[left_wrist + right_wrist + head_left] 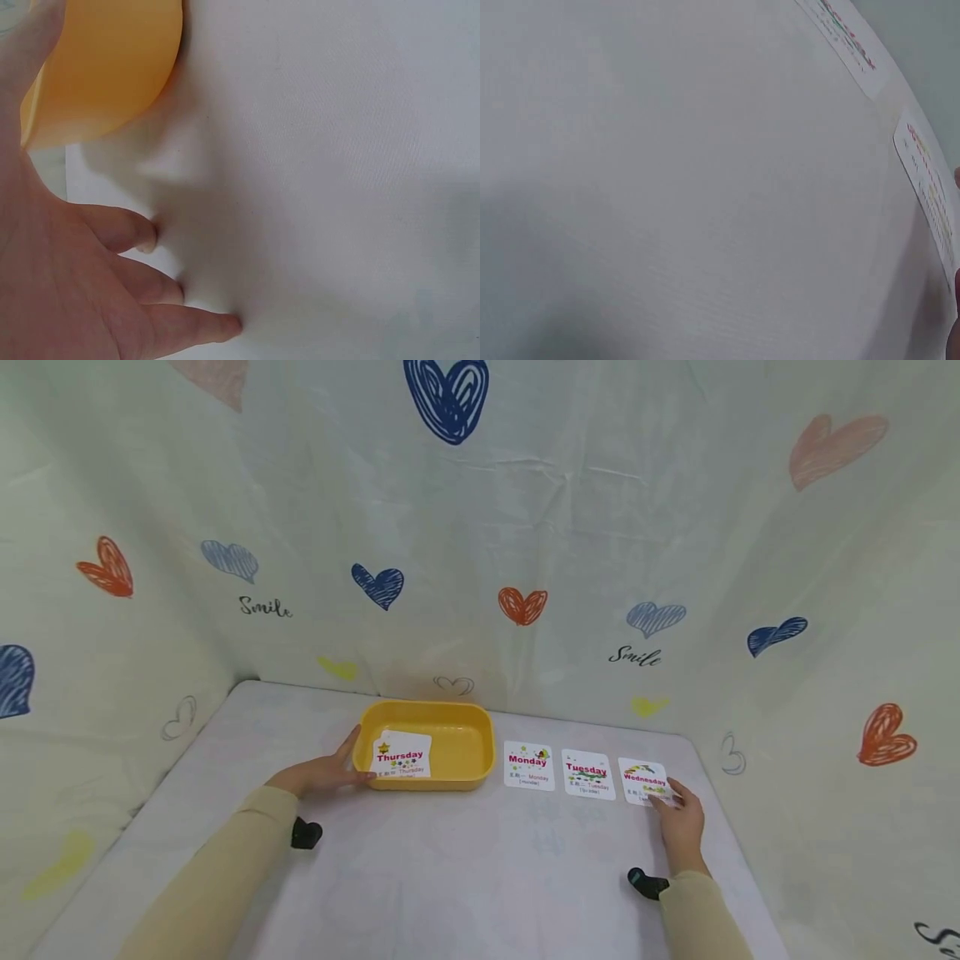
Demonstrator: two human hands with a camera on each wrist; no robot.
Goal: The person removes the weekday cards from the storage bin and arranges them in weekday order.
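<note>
A yellow plastic tray (465,781) stands at the back of the table, with a "Thursday" weekday card (412,745) on top of the cards at its left end. My left hand (326,774) lies against that end, thumb over the rim; in the left wrist view the other visible fingers (199,322) spread toward the tabletop. Right of the tray sit a "Monday" card (528,768), a "Tuesday" card (588,777) and a "Wednesday" card (641,772) in a row. My right hand (684,822) holds the Wednesday card by its right side and lower corner between thumb and fingers.
The white table (465,877) ends at a hanging cloth (450,510) printed with hearts and "Smile", which also runs along the left and right sides. A black wrist camera (306,833) is at the left sleeve and another black camera (647,883) at the right.
</note>
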